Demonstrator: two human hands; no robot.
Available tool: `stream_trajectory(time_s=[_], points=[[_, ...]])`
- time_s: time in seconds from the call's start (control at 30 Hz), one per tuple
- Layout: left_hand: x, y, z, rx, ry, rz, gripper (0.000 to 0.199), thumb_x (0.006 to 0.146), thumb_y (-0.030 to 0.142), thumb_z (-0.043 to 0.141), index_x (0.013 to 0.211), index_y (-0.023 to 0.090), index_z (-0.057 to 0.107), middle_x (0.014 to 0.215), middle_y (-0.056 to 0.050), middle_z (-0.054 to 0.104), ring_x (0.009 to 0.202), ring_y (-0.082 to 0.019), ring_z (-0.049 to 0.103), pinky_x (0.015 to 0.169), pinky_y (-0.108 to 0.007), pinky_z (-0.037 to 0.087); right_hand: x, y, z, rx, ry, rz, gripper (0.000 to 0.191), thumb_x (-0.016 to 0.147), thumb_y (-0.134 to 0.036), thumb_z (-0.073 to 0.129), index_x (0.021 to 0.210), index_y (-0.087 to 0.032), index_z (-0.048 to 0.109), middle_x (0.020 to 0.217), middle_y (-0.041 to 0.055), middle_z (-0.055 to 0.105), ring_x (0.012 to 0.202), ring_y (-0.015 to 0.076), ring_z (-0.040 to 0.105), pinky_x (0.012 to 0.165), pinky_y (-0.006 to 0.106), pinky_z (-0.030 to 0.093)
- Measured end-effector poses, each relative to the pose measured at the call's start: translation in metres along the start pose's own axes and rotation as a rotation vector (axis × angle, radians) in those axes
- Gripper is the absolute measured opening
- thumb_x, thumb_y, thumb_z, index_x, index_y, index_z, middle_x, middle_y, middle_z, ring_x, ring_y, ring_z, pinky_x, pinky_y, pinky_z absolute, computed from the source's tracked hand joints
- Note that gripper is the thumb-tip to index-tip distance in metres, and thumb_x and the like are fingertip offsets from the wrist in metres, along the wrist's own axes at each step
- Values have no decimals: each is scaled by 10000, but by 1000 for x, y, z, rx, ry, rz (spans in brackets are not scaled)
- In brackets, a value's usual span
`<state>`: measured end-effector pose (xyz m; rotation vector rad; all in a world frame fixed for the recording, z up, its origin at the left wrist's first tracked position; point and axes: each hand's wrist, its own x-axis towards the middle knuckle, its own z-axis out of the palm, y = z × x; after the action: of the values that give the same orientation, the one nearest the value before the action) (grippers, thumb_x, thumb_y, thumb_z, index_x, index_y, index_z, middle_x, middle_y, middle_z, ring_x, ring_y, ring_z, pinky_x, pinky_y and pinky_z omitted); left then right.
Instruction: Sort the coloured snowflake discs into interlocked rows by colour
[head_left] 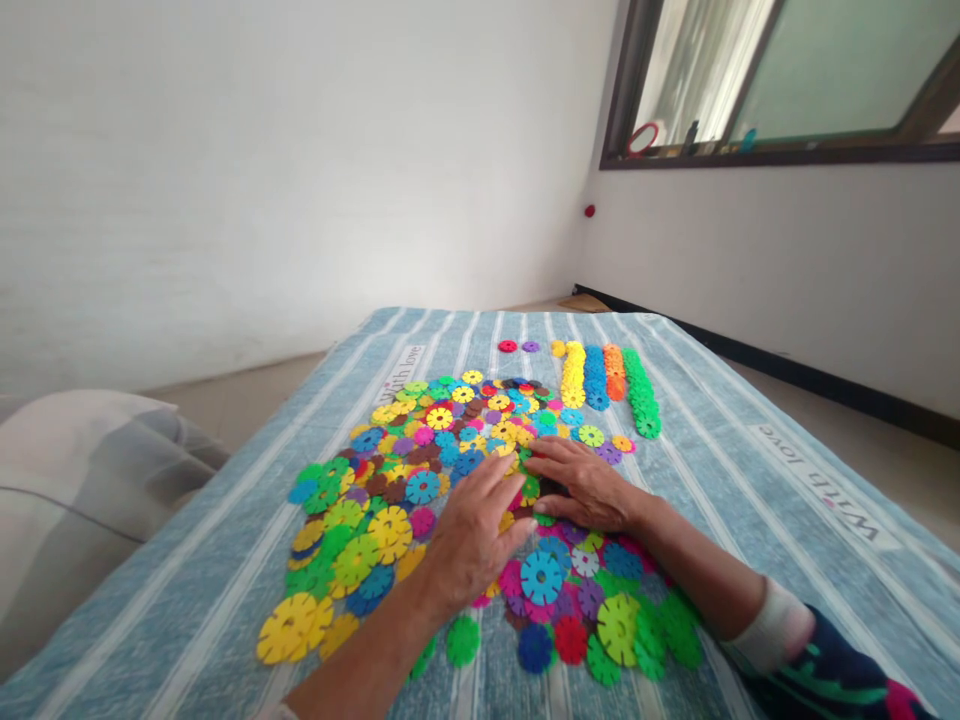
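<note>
A wide heap of flat, notched plastic discs in many colours, snowflake building discs (424,487), covers the middle of the table. My left hand (472,535) rests over the centre of the heap, fingers stretched forward and thumb apart, touching discs. Beside it, my right hand (585,485) lies low on the discs with its fingers extended to the left and spread from the thumb. No disc shows gripped in either hand; what lies under the palms is hidden. Past the heap run overlapping rows of yellow discs (573,375), blue discs (595,378), orange discs (614,373) and green discs (640,392).
A single red disc (508,346) and a purple disc (531,347) lie at the far end of the striped blue tablecloth (315,405). Something covered in pale, sheer cloth (82,500) stands at the left. A white wall rises behind, with a window (825,80) at the right.
</note>
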<state>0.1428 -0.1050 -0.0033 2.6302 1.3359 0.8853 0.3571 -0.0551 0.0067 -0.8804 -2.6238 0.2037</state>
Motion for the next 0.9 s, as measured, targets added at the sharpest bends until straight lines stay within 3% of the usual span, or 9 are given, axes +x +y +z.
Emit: stream_trajectory(time_s=[0.13,0.27,0.37,0.47,0.6,0.73,0.9], points=[[0,2,-1,108,-154,-64,453,853,419,569,1230,168,567,1384,-152,496,1301,-330,411,1020,-574,375,1,-3,5,-53,1,15,499,906,-506,469,1273,-176,538,1341,145,510,1263,287,418,1015,475,368],[-4,2,-1,172,-157,-125,425,836,343,605,1226,179,565,1375,-147,507,1286,-326,424,1031,-594,332,0,-2,4,-47,83,35,311,937,-417,459,1070,-193,628,1116,109,632,1094,226,542,936,395,429],[-5,4,-2,196,-158,-162,429,812,293,633,1222,186,566,1363,-138,523,1275,-320,441,1043,-597,315,1,-4,2,-50,135,71,272,951,-373,444,946,-182,638,965,88,652,944,192,586,863,349,455],[-5,7,-4,215,-153,-179,404,797,271,646,1188,187,585,1344,-128,544,1262,-309,459,1056,-592,301,3,-8,3,-84,138,38,284,945,-388,446,961,-185,645,1138,116,610,1077,225,539,909,381,439],[-5,11,-6,221,-135,-170,364,781,235,653,1138,181,606,1301,-118,581,1237,-308,484,1052,-592,304,8,-12,7,-118,32,-22,338,931,-451,451,1100,-213,623,1355,92,497,1262,280,410,1000,456,374],[-7,11,-6,204,-89,-154,317,767,197,645,1084,196,622,1252,-101,615,1201,-311,514,1034,-592,320,11,-14,10,-135,-7,-22,411,931,-480,435,1212,-208,560,1334,103,517,1237,279,428,992,466,366],[-10,11,-9,194,-63,-137,306,763,185,632,1069,194,628,1216,-105,635,1150,-312,550,1024,-592,326,12,-18,8,-126,46,-20,315,925,-452,470,1042,-189,600,1024,94,625,1079,236,496,919,393,400]])
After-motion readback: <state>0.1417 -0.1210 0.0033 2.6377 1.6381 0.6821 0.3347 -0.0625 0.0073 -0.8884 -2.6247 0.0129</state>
